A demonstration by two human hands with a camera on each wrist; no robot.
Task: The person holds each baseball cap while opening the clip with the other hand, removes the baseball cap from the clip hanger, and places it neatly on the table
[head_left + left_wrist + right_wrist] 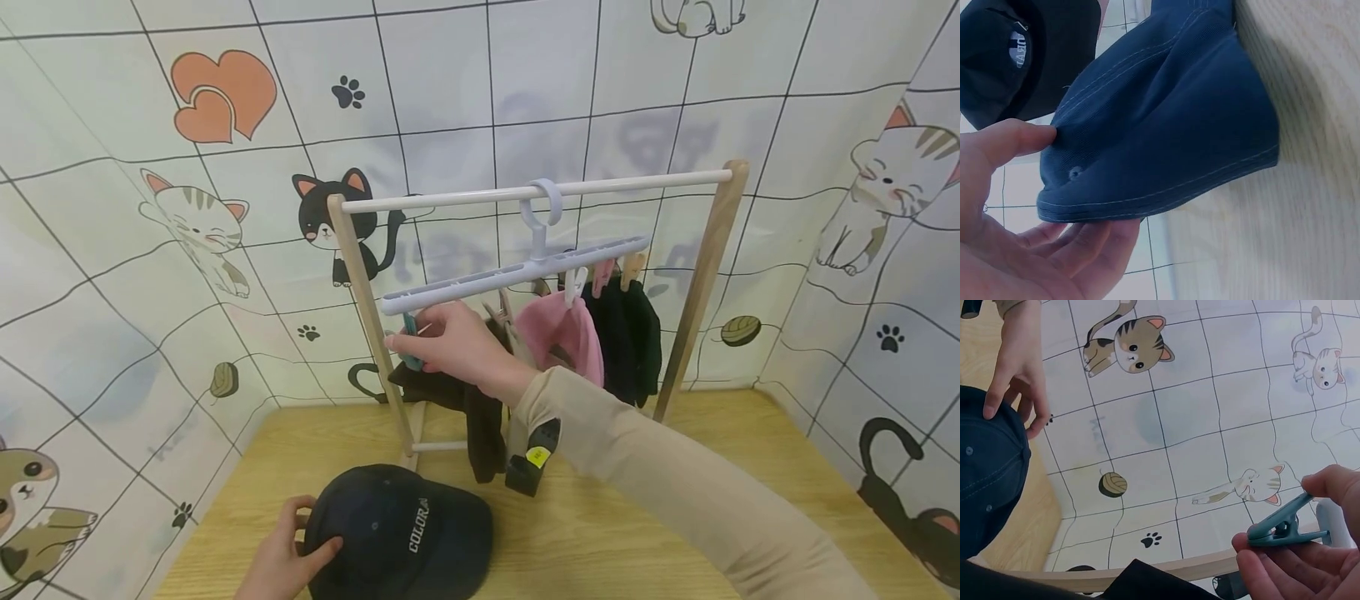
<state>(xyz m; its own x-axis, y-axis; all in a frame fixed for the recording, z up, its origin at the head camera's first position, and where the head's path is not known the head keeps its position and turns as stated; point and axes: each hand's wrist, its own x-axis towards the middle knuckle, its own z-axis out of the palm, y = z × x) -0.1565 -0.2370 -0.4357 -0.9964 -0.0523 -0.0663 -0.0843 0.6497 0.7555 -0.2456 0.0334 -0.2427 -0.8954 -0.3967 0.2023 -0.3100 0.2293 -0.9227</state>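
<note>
A pale yellow wood-grain tabletop (600, 558) carries a clothes rack (465, 197) with wooden posts (701, 287) and a white crossbar (637, 185); the rack's left foot (408, 461) stands on the grain (the right one is hidden from view). A navy baseball cap (371, 533) with white lettering (417, 527) sits nearer the front, just before that foot, and whether its whole rim bears on the wood cannot be told.
</note>
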